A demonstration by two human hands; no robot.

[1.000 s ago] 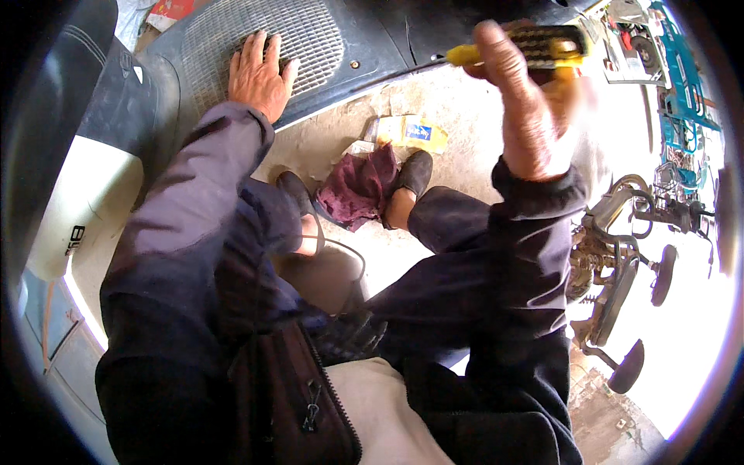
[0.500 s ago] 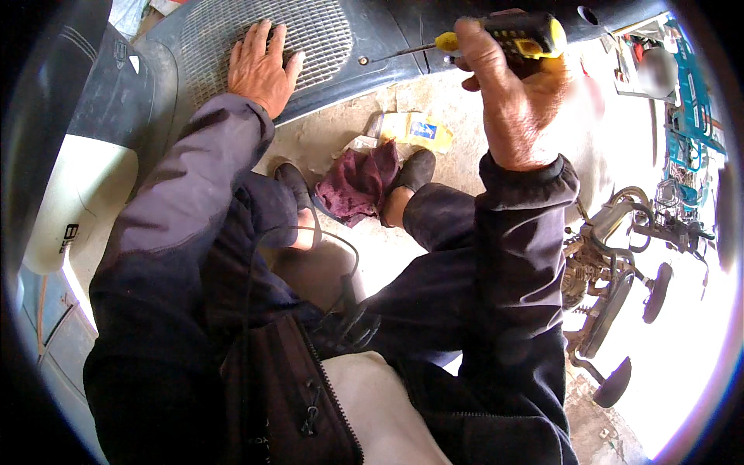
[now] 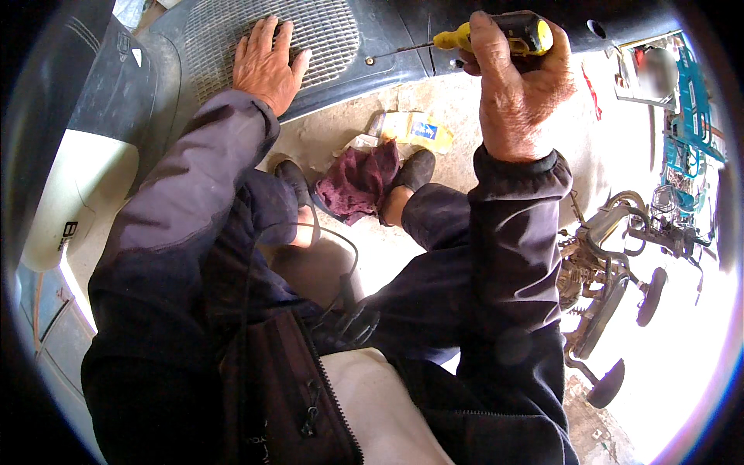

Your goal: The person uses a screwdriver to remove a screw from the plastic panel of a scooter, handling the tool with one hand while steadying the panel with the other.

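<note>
My right hand (image 3: 519,97) is wrapped round the yellow and black handle of a screwdriver (image 3: 457,39). The thin shaft points left, and its tip is at or very close to a small screw (image 3: 370,60) in the dark plastic floorboard (image 3: 391,35); contact cannot be made out. My left hand (image 3: 267,68) lies flat with fingers spread on the textured grid area (image 3: 322,31) of that floorboard, near its edge, and holds nothing.
Between my feet lie a maroon cloth (image 3: 360,182) and a yellow and white packet (image 3: 418,130). A motorbike (image 3: 612,279) stands at the right, with a teal metal frame (image 3: 690,108) behind it. A pale rounded panel (image 3: 77,201) is at the left.
My right hand and the screwdriver have shifted slightly, and the handle is turned a little in my grip. My left hand stays on the grid; the whole view has moved slightly.
</note>
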